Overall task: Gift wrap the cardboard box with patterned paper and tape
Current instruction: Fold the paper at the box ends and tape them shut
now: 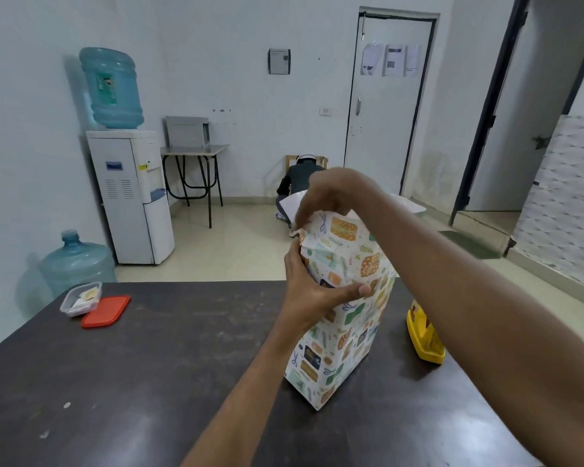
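A tall box covered in patterned paper point(344, 318) stands upright on the dark table point(149, 382). The cardboard itself is hidden under the paper. My left hand point(314, 284) grips the box's upper left side, thumb laid across the front. Above it, my right hand point(331, 197) pinches the loose paper at the top end, where white flaps stick out behind. A yellow tape dispenser point(425, 335) sits on the table just right of the box, partly behind my right forearm.
A clear plastic container point(80, 298) and its red lid point(107, 311) lie at the table's far left. Beyond the table are a water dispenser point(132, 193), a spare bottle on the floor, a small desk and a crouching person point(300, 180) by the door.
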